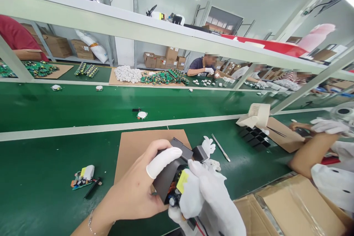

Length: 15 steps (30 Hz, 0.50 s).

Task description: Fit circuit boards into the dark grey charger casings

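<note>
My left hand [138, 188], bare except for a white finger cot on the thumb, grips a black plastic housing [168, 177] from the left. My right hand [210, 199], in a white glove, holds a circuit board with a yellow part [181, 182] at the open end of that housing. Both hands meet over the near edge of a brown cardboard mat [132, 147] on the green bench. Just behind the housing lie other black housings [193, 152] and a white glove [208, 145].
Metal tweezers [220, 147] lie right of the mat. A loose circuit board and black pen [84, 179] sit at the left. A black divider tray [253, 137] and a beige part [257, 115] stand at right, by a co-worker's gloved hand [329, 126]. Cardboard box [298, 206] near right. A green conveyor [83, 105] runs behind.
</note>
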Each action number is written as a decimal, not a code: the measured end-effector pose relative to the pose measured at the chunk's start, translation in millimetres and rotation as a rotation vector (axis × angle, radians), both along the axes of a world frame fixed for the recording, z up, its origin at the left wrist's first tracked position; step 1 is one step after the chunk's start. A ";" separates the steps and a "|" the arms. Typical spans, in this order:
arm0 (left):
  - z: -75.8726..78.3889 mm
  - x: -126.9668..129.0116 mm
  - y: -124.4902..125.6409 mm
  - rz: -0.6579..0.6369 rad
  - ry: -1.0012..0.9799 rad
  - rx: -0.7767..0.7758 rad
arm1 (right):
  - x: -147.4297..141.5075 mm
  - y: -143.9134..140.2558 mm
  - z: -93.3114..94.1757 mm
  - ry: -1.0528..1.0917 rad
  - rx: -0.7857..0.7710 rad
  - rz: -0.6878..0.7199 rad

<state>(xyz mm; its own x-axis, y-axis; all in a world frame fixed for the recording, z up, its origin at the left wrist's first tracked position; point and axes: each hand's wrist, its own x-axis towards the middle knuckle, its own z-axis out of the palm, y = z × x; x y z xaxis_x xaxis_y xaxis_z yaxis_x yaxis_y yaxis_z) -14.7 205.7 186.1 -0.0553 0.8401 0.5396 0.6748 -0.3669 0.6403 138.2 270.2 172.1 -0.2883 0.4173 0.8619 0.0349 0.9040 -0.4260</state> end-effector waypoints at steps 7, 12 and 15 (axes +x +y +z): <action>0.0 0.0 -1.2 0.017 0.018 -0.016 | 20.4 28.5 -16.9 -0.225 0.082 0.062; -0.8 0.7 0.2 0.014 0.003 0.028 | 25.5 74.0 -37.6 -0.286 0.100 0.114; -1.8 1.6 1.2 0.011 0.006 0.038 | 23.2 96.3 -49.0 -0.322 0.114 0.144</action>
